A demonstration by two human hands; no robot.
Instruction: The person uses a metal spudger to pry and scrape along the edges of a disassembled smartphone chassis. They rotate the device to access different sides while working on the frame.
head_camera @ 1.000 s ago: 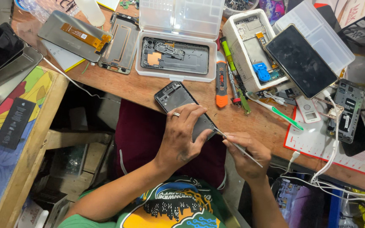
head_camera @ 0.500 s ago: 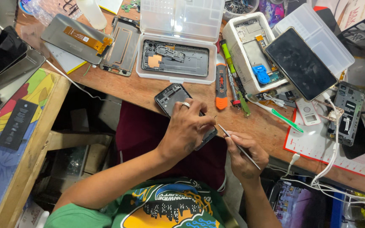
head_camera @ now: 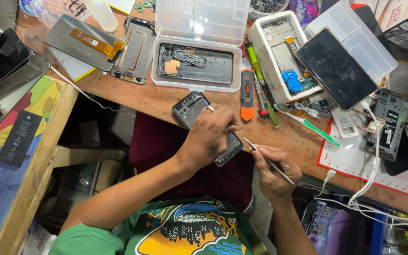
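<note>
The dark opened phone frame (head_camera: 207, 126) is gripped by the left hand (head_camera: 208, 137) over the brown wooden table (head_camera: 166, 101) edge, half unsupported. Thin metal tweezers (head_camera: 267, 160) are pinched in the right hand (head_camera: 275, 172); a slip could easily gouge the board or get the frame dropped.

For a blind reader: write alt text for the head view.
A person's left hand steadies a black opened phone frame at a wooden bench edge while the right hand holds thin metal tweezers beside it; dismantled phones surround them.
</note>
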